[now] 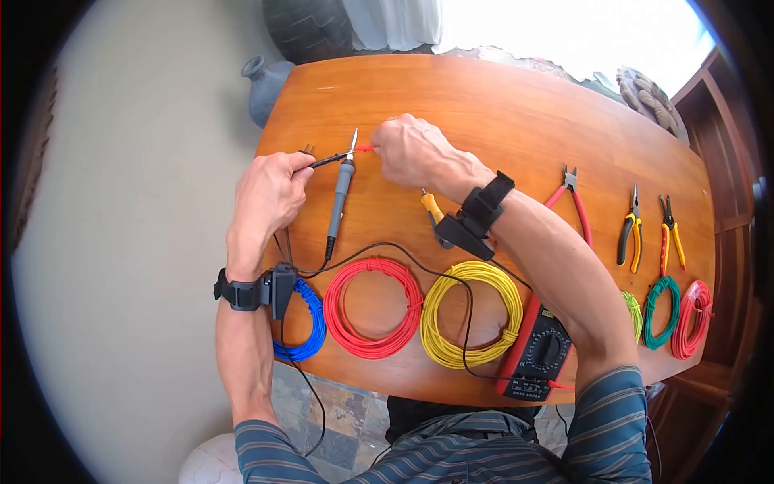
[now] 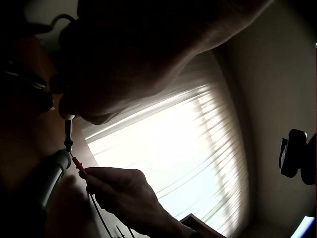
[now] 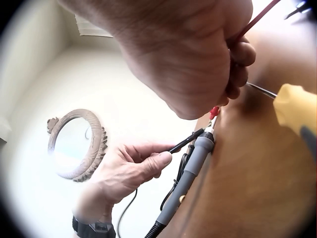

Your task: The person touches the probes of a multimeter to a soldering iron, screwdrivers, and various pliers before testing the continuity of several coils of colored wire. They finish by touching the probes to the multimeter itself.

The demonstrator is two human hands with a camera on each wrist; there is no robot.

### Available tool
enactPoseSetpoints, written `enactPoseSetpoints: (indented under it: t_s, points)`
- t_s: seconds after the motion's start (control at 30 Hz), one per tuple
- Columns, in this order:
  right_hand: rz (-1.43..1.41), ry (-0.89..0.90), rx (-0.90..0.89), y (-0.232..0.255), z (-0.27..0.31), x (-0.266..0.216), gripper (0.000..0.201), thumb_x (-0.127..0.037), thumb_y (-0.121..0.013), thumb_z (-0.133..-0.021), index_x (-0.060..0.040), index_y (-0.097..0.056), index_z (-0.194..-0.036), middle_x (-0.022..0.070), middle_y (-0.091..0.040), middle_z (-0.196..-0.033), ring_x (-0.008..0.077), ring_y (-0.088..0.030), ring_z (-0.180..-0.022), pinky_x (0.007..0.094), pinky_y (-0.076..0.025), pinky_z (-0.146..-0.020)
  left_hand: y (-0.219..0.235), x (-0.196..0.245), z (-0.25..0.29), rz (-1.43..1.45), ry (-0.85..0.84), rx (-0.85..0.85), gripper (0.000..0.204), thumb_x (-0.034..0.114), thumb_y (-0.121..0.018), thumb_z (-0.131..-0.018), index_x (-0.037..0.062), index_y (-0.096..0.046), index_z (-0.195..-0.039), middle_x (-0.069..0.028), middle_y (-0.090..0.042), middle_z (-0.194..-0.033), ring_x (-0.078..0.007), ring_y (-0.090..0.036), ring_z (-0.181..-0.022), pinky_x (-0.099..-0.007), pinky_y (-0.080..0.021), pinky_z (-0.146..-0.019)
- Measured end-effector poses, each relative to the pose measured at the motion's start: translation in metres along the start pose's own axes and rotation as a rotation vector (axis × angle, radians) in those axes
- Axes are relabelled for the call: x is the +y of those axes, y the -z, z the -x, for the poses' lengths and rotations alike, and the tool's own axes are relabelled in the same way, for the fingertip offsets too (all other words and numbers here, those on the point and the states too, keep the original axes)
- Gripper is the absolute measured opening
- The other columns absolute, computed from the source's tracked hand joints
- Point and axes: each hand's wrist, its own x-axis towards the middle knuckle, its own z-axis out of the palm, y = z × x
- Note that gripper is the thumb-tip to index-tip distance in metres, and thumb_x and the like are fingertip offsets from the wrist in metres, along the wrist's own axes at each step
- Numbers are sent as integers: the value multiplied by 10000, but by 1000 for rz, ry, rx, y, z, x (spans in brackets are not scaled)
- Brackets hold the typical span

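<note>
A grey soldering iron (image 1: 340, 198) lies on the wooden table, its metal tip pointing away from me. My left hand (image 1: 270, 189) pinches a black test probe (image 1: 326, 160) between thumb and fingers, its point right at the iron's metal shaft. From the other side, my right hand (image 1: 415, 153) grips a red test probe (image 1: 365, 148), pointing at the same shaft; its fingers hide most of that probe. In the right wrist view both probe ends, black (image 3: 185, 142) and red (image 3: 214, 113), meet close by the iron's collar. A red-and-black multimeter (image 1: 540, 351) sits at the near edge, with leads plugged in.
Blue (image 1: 306, 331), red (image 1: 372, 348) and yellow (image 1: 431, 323) wire coils line the near edge; smaller coils (image 1: 661, 313) sit at right. A yellow-handled screwdriver (image 1: 433, 206) lies under my right wrist. Red-handled cutters (image 1: 582, 216), pliers (image 1: 637, 242) and wire strippers (image 1: 667, 230) lie rightward. Black leads cross the table.
</note>
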Motion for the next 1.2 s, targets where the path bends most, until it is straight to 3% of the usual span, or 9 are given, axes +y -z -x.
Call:
enactPoseSetpoints:
  t_s: [0.13,0.37,0.47,0.67,0.73,0.83,0.97,1.13,1.2]
  points:
    - [81,31,10,19,5,9,210,-103,-596,-923,25,-760,-952,300,-710,-866,501,-697,-849,558,-564,-772,-3,-1,6,-60,-84,81,225,195,-664,-1012,89,-819,-1136,-167,-789,-985,-405,-735,-919,-487,-579,-797]
    - [103,-47,131,58,39,47,210,-91,-582,-921,61,-724,-896,306,-666,-811,503,-660,-799,553,-539,-760,-12,27,13,-56,-169,13,219,206,-654,-1024,102,-805,-1144,-150,-773,-1007,-394,-736,-944,-502,-585,-803]
    - [150,-64,112,68,56,55,200,-72,-590,-910,49,-749,-929,295,-675,-812,492,-664,-797,531,-546,-761,-18,38,13,-21,-213,18,237,186,-696,-1002,71,-806,-1178,-155,-756,-942,-369,-726,-900,-461,-557,-791]
    - [18,-3,-47,64,83,50,212,-55,-625,-899,21,-787,-1014,268,-717,-880,455,-694,-836,513,-556,-775,-17,53,12,-55,-185,-89,223,214,-656,-1028,106,-797,-1163,-164,-770,-1026,-401,-733,-980,-523,-578,-827]
    - [20,106,-92,51,85,50,213,-63,-637,-900,10,-794,-1023,257,-735,-929,440,-706,-907,515,-564,-814,-22,50,13,18,-234,-90,219,208,-658,-1022,100,-798,-1151,-182,-772,-1034,-415,-732,-984,-529,-577,-829]
    - [34,86,-78,41,86,43,180,-83,-612,-914,1,-768,-945,260,-728,-929,457,-702,-906,538,-557,-783,-31,46,14,59,-265,-89,217,203,-663,-1012,98,-799,-1144,-198,-772,-1041,-430,-731,-983,-539,-578,-824]
    - [78,33,-120,44,85,37,179,-82,-611,-909,2,-765,-946,254,-733,-952,461,-700,-915,538,-560,-796,-30,49,15,15,-221,-142,207,205,-667,-1007,92,-797,-1121,-205,-773,-1049,-437,-731,-976,-548,-579,-811]
    - [43,94,37,60,91,50,191,-61,-603,-886,24,-766,-937,261,-715,-856,454,-696,-838,532,-555,-747,-30,50,17,15,-288,-59,189,224,-671,-1013,92,-784,-1087,-185,-768,-989,-433,-731,-954,-550,-578,-788]
    - [70,20,-5,74,97,49,200,-55,-616,-898,23,-779,-983,246,-727,-909,435,-697,-885,515,-558,-794,-33,56,17,22,-291,-79,203,212,-679,-1009,87,-792,-1123,-179,-771,-986,-415,-734,-941,-515,-578,-797]
